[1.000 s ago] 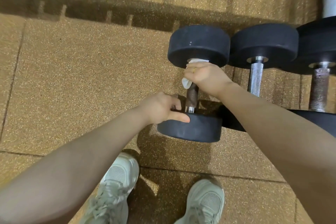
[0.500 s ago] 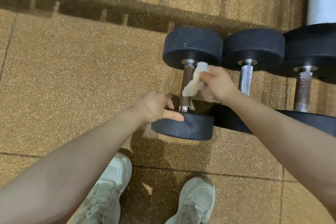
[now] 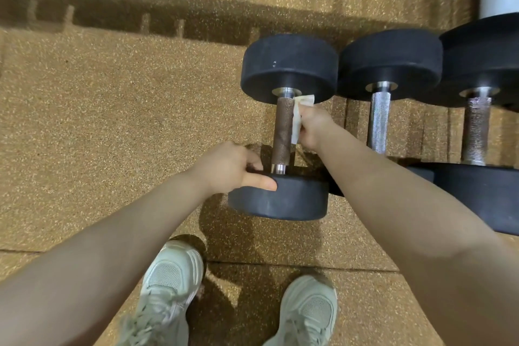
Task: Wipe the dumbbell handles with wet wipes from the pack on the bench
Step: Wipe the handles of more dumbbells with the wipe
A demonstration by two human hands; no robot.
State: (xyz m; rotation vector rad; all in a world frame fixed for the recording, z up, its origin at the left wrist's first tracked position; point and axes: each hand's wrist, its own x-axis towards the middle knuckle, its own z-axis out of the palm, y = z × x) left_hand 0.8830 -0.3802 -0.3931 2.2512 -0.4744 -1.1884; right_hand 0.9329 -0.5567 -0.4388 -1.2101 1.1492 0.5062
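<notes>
A black dumbbell lies on the floor with a rusty brown handle (image 3: 283, 132) between its far head (image 3: 289, 64) and near head (image 3: 278, 196). My left hand (image 3: 233, 167) grips the rim of the near head, thumb laid along its top edge. My right hand (image 3: 313, 128) holds a crumpled white wet wipe (image 3: 299, 114) against the right side of that handle, near its far end. The wipe pack and bench are out of view.
Two more dumbbells lie to the right, one with a bright steel handle (image 3: 379, 121) and a larger one with a dull handle (image 3: 476, 126). The floor is speckled tan rubber tile (image 3: 112, 107). My pale green shoes (image 3: 168, 289) stand just below the near head.
My right hand went from wrapping the handle's far end to its right side, uncovering the brown handle, with the wipe still pressed there. My left hand stayed on the near head.
</notes>
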